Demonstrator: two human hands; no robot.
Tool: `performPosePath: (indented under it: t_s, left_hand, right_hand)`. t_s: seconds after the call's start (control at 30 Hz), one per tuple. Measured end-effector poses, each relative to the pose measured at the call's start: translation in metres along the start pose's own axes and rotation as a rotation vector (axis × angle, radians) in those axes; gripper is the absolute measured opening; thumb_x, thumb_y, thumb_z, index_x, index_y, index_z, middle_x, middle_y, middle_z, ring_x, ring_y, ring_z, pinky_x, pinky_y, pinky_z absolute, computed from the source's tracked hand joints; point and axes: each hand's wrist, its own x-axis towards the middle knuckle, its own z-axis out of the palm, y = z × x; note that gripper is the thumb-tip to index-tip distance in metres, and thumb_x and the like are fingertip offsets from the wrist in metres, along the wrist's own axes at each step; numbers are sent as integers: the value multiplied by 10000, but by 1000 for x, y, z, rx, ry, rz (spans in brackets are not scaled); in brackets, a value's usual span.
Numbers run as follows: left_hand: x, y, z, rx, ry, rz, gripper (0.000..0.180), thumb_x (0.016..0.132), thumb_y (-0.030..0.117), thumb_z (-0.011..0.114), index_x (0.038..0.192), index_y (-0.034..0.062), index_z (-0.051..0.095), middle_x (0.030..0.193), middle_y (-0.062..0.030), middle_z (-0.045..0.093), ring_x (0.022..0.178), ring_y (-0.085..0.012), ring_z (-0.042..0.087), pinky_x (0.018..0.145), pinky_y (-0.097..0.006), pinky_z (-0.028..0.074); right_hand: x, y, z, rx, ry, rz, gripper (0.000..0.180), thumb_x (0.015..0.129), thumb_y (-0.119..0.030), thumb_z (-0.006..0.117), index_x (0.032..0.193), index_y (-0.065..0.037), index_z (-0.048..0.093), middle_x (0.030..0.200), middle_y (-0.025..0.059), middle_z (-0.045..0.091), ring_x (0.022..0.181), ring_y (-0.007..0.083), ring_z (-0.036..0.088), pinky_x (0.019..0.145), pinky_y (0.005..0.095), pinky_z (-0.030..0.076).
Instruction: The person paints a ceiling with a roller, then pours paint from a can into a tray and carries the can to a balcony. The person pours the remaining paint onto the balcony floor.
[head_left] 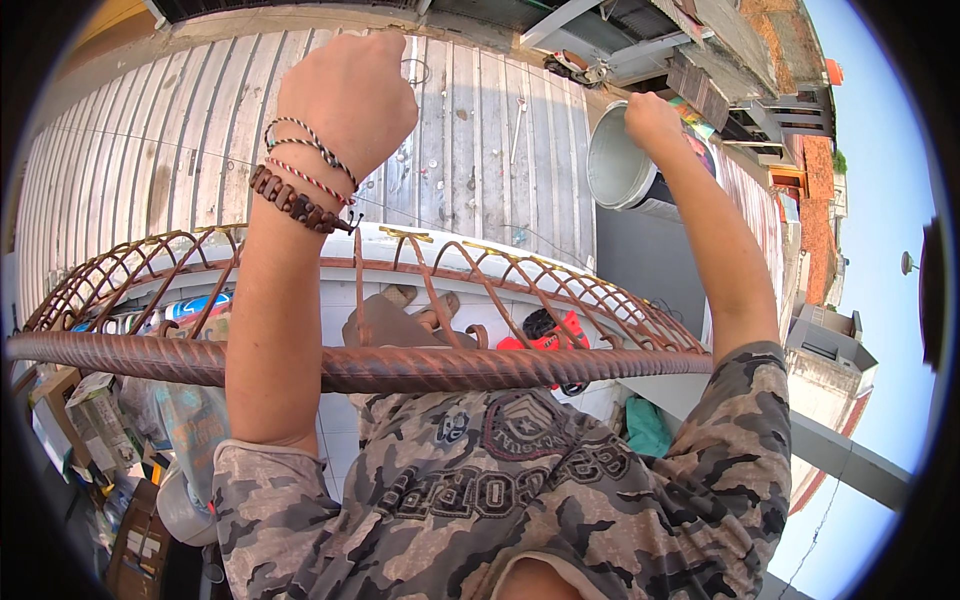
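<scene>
Both my arms reach out over the brown balcony railing [510, 368]. At the upper left, my left hand [350, 95] is closed in a fist, back of the hand up. Its fingertips are turned away, so whatever they hold is hidden. Braided cords and a brown beaded bracelet [298, 203] circle that wrist. Farther right, my right hand [655, 122] grips the rim of a bucket [618, 165]. The bucket hangs tilted beyond the railing, its pale round mouth facing left, and its outer side is partly hidden behind my forearm.
Below the railing spreads a corrugated metal roof [480, 150]. A parked motorbike [577, 68] stands at the far top. On the balcony's tiled floor are a red and black object [555, 335] and green cloth [648, 425]. Boxes [95, 420] and bags crowd the left side.
</scene>
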Motion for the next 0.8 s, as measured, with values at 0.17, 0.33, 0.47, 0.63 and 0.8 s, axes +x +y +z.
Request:
performPosePath:
  t_s: [0.17, 0.33, 0.47, 0.63, 0.8]
  left_hand:
    - [-3, 32, 14, -44, -154, 58, 208, 831, 238, 634, 876, 39, 593, 757, -134, 639, 772, -313, 642, 673, -423, 508]
    - [-10, 76, 72, -145, -457, 368, 314, 855, 162, 602, 1151, 76, 541, 918, -152, 642, 870, -308, 650, 756, -409, 527]
    - [0, 118, 112, -157, -654, 496, 629, 795, 46, 552, 1394, 112, 371, 922, -164, 674, 855, -297, 674, 726, -408, 543]
    - [34, 132, 133, -75, -592, 423, 859, 789, 35, 561, 1505, 223, 126, 925, -154, 676, 827, -284, 680, 699, -408, 546]
    - [64, 131, 148, -50, -534, 397, 884, 796, 38, 554, 1513, 260, 87, 936, -145, 675, 834, -276, 681, 690, -398, 544]
  right_hand:
    - [-23, -8, -30, -20, -36, 38, 292, 879, -152, 472, 1028, -28, 690, 1029, 166, 682, 964, 337, 662, 823, 436, 531]
    - [-46, -31, -78, -28, 37, -21, 262, 877, -135, 488, 1002, -41, 699, 998, 162, 687, 940, 313, 673, 794, 418, 544]
    - [-66, -43, -111, 5, 172, -93, 229, 843, -113, 513, 913, -23, 712, 891, 181, 692, 849, 334, 687, 728, 420, 555]
    - [-62, -50, -127, -3, 190, -109, 203, 827, -124, 550, 887, -31, 720, 860, 168, 695, 825, 319, 693, 705, 400, 561]
    - [-51, -64, -148, -26, 216, -99, 175, 813, -125, 582, 862, -39, 726, 857, 144, 701, 839, 302, 696, 713, 386, 564]
